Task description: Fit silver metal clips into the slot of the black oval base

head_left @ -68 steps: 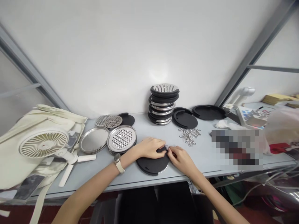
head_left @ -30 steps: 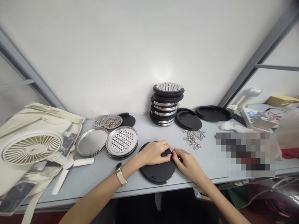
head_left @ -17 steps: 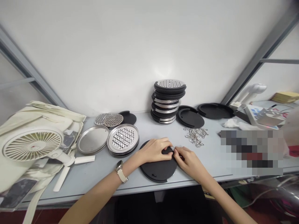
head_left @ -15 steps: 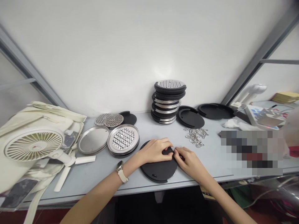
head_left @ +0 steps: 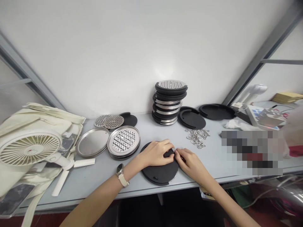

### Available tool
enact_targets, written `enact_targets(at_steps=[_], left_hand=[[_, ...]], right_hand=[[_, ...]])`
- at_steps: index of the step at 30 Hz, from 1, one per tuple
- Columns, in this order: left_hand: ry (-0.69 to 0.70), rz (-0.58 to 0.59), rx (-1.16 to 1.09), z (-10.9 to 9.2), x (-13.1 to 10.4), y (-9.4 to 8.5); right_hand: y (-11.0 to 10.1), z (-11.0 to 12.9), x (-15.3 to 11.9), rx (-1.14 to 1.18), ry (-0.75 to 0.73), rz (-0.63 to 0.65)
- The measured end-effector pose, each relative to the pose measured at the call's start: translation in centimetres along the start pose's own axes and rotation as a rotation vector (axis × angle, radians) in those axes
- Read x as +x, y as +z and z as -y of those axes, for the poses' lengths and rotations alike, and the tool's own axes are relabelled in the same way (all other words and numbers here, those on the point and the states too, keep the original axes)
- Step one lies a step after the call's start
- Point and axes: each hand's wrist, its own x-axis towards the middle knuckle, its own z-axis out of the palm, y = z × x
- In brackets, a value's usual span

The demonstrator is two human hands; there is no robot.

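Note:
A black round disc [head_left: 161,173] lies near the table's front edge, with a small dark opening near its lower rim. My left hand [head_left: 158,153] is over its upper part, fingers curled and gripping the disc by its far edge. My right hand [head_left: 189,162] is closed at the disc's right edge, thumb and fingertips pinched at a small silver metal piece [head_left: 173,149]. The fingers of both hands nearly meet there, and they hide much of that piece. To the upper right of my right hand lies a loose pile of bent wire clips [head_left: 198,136].
Behind stands a tall stack of black rings and metal graters [head_left: 169,104]. More black round holders [head_left: 193,119] lie beside it. At left are round grater plates [head_left: 123,141], plain metal discs [head_left: 92,142], a white fan [head_left: 33,149] and a cream bag [head_left: 14,126].
The view has shifted slightly. Both hands stay at the disc's upper right edge, with only small finger movement around the metal piece.

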Motion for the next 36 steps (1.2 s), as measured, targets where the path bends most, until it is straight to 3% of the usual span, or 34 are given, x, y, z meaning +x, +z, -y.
enact_targets(at_steps=[36], left_hand=[[0.004, 0.006, 0.065, -0.05, 0.04, 0.04]], right_hand=[[-0.04, -0.06, 0.08, 0.024, 0.008, 0.009]])
